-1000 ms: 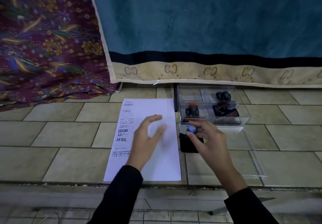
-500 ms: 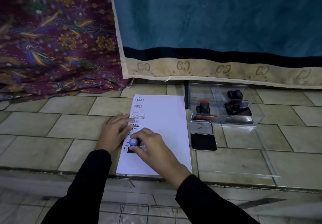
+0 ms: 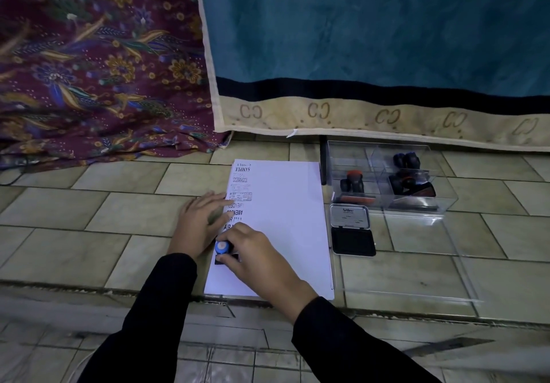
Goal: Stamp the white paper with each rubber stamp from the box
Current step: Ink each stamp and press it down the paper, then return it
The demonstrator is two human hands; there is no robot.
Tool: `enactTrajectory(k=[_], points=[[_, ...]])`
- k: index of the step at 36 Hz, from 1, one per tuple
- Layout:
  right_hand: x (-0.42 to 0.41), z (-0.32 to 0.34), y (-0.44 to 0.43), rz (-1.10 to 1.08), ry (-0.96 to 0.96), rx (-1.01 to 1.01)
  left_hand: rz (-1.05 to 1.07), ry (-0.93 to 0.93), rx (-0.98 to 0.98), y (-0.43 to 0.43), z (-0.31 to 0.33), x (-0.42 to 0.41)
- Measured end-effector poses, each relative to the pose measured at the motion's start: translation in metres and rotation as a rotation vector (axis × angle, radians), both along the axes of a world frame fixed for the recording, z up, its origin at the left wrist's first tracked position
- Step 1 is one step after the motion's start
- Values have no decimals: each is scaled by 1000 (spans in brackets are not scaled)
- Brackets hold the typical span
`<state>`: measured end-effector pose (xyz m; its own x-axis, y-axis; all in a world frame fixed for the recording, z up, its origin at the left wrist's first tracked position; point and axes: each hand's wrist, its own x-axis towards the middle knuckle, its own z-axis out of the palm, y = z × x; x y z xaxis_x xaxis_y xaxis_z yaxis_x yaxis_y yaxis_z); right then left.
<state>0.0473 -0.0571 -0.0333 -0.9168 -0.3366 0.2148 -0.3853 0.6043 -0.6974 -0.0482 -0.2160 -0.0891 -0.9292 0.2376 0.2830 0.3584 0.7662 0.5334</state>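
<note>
The right hand (image 3: 262,259) is pinching the blue-topped stamp (image 3: 221,247) by its knob, pressing it onto the white paper (image 3: 285,219) low in the left column of prints. The left hand (image 3: 199,222) is lying flat, fingers straight, pinning the sheet's left edge. Pressing straight down without rocking is probably giving the cleanest print; the stamp's face is hidden. The sheet's near edge is leaving little room below, while its right half is lying blank. The box (image 3: 348,156) and ink pad (image 3: 352,241) are sitting just right.
</note>
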Motion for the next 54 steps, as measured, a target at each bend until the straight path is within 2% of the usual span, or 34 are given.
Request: enactTrajectory(k=[10,13,19,22,24,28,30,33,37,42,49,54], points=[[1,-6,-3,-8,56,15,-6,-23,-11,-1,-1,0],[0,-7,-2,-20,38,-38,-11,-39,-5,-2,-1,-1],[-9,8,35,-281,-9,-374,-17,-37,18,-3,1,1],[-6,16,77,-379,-2,-469,-14,-62,71,-3,-1,1],[0,20,107,-443,37,-439,-15,-56,96,-4,-2,0],[13,20,156,-566,107,-290,11,-152,329,-4,-2,-2],[18,17,172,-588,121,-253,22,-159,359,2,1,2],[23,10,185,-604,145,-166,11,-50,255,29,11,11],[25,4,188,-583,186,-134,-109,9,190,83,27,33],[23,-2,190,-572,196,-115,-252,1,30,141,25,59],[19,0,195,-592,188,-167,-164,-63,-72,171,-1,72],[-3,22,204,-652,186,-194,-146,-34,-97,171,-8,73]])
